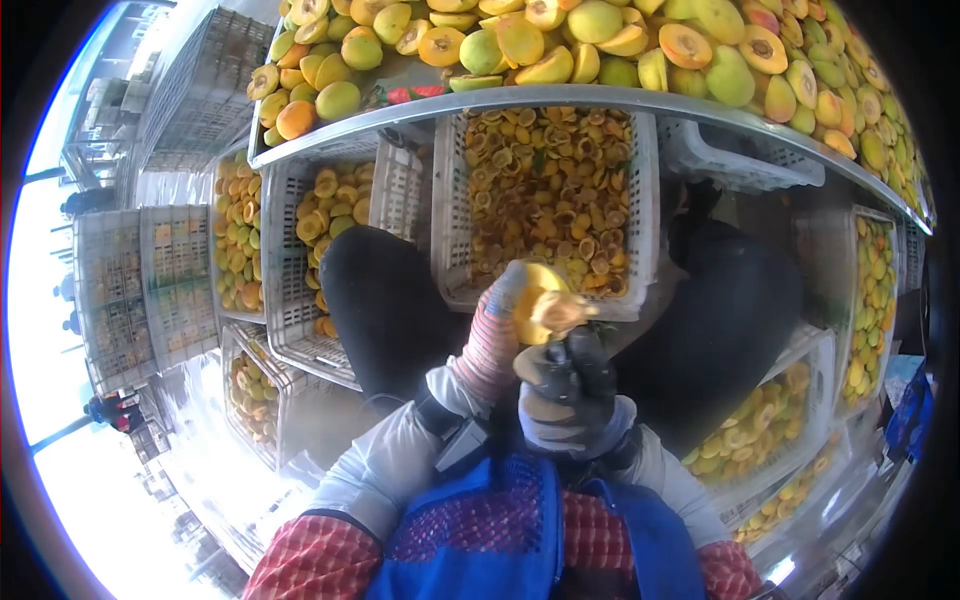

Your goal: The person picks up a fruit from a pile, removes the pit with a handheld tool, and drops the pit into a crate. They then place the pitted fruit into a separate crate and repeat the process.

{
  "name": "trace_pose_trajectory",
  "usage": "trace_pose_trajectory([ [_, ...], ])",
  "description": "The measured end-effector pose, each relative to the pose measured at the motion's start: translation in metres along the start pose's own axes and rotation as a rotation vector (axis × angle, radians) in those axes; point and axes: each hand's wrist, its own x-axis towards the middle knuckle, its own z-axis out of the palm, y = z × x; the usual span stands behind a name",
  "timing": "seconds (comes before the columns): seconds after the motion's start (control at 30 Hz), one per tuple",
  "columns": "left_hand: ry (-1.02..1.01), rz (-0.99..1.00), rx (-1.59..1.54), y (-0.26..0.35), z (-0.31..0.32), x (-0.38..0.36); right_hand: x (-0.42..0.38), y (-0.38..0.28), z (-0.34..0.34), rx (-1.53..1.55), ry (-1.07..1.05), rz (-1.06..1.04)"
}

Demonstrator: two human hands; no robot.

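My left hand (488, 338), in a striped knit glove, grips a yellow peach half (535, 285) above the edge of the middle crate. Close against it is my right hand (568, 392), in a grey glove with black fingers, closed with its fingertips toward the fruit. Between the hands a pale brownish cut piece with a pit hollow (562, 314) shows, smeared by motion. Whatever the right fingers hold is hidden. Below the hands stands a white crate (448, 215) of brown-yellow pit pieces (550, 190).
A metal-rimmed table (600, 96) heaped with whole and halved peaches (730, 75) spans the far side. Left of my knees is a crate (285, 270) of peach halves; another crate (822, 400) stands at right. Stacked crates (110, 300) rise at far left. A red-handled object (412, 94) lies on the table.
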Motion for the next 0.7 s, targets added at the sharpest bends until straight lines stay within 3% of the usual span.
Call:
trace_pose_trajectory([
  [0.07, 0.149, 0.129, 0.045, 0.002, 0.002, -0.007, -0.001, -0.009, 0.001, -0.018, -0.056, -0.046],
  [0.13, 0.329, 0.279, 0.143, 0.025, 0.013, -0.021, -0.009, -0.015, -0.015, 0.123, 0.117, -0.134],
  [0.17, 0.347, 0.406, 0.233, 0.043, -0.002, -0.026, -0.013, -0.018, -0.026, 0.194, 0.204, -0.166],
  [0.3, 0.519, 0.985, 0.728, 0.135, -0.063, -0.047, -0.009, -0.02, -0.027, 0.002, 0.29, -0.176],
  [0.33, 0.606, 0.931, 0.894, 0.161, -0.089, -0.048, -0.007, -0.023, -0.028, -0.004, 0.269, -0.158],
  [0.37, 0.918, 0.858, 1.439, 0.189, -0.129, -0.047, -0.007, -0.027, -0.031, -0.022, 0.276, -0.16],
  [0.43, 1.209, 0.773, 2.021, 0.212, -0.122, -0.041, -0.007, -0.032, -0.038, -0.044, 0.296, -0.172],
  [0.47, 1.148, 0.828, 1.933, 0.217, -0.098, -0.035, -0.006, -0.033, -0.041, -0.1, 0.361, -0.18],
  [0.57, 1.015, 0.902, 1.747, 0.237, -0.02, 0.015, 0.0, -0.033, -0.038, -0.333, 0.916, -0.233],
  [0.6, 1.079, 0.857, 1.913, 0.249, -0.002, 0.034, -0.003, -0.038, -0.042, -0.276, 0.741, -0.179],
  [0.63, 1.113, 0.692, 2.044, 0.264, 0.01, 0.054, -0.001, -0.039, -0.038, -0.32, 0.825, -0.198],
  [0.67, 1.136, 0.289, 2.135, 0.283, 0.017, 0.08, 0.002, -0.039, -0.03, -0.36, 0.909, -0.221],
  [0.7, 1.151, 0.264, 2.287, 0.288, 0.006, 0.102, 0.004, -0.04, -0.024, -0.399, 0.994, -0.245],
])
